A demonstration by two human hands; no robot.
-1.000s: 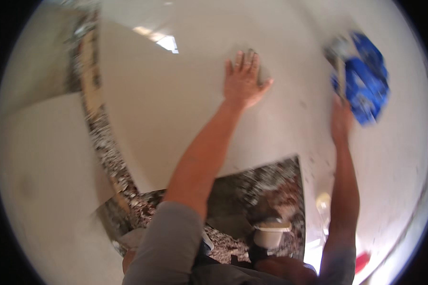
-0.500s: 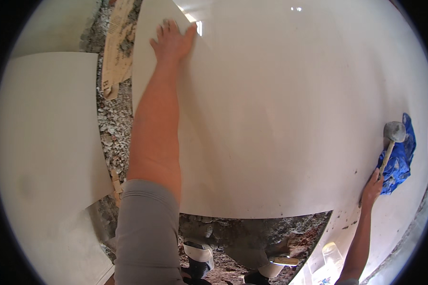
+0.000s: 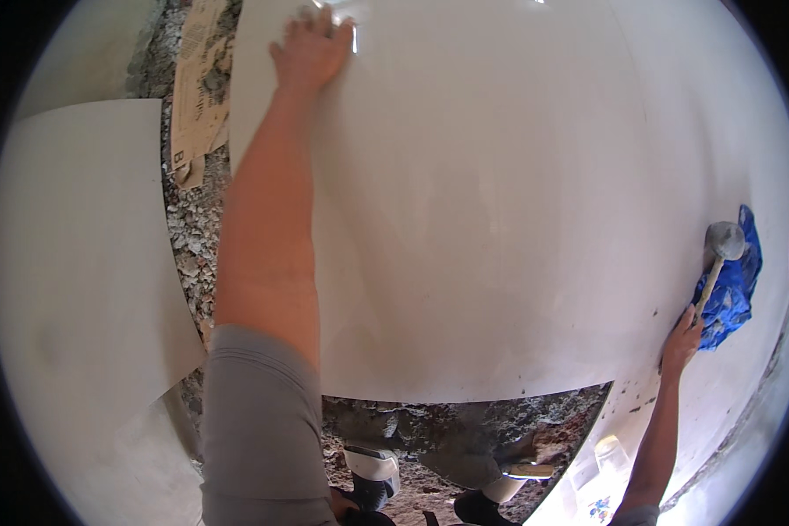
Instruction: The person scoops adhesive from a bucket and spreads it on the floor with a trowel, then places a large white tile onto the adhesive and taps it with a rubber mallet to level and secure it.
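Observation:
My left hand [image 3: 310, 54] rests on a large glossy off-white tile [image 3: 473, 219], near its far left edge, with the fingers spread apart. Nothing is held in it. At the right, my right hand [image 3: 682, 344] is closed around the pale handle of a mallet [image 3: 725, 241] with a rounded grey head. The mallet's head points away from me and lies over or just above a crumpled blue plastic bag [image 3: 724, 309]. Some of the bag is hidden behind the mallet and hand.
Another pale tile [image 3: 88, 254] lies on the left, across a gravel-filled gap [image 3: 191, 237] with a torn cardboard strip [image 3: 203, 83]. Between my shoes and the big tile is rough dirt [image 3: 412, 425]. A clear plastic container [image 3: 612, 456] stands at lower right.
My left hand now sits slightly farther away and to the left on the tile. The whole view has shifted a little. My right hand keeps its hold on the mallet beside the blue bag.

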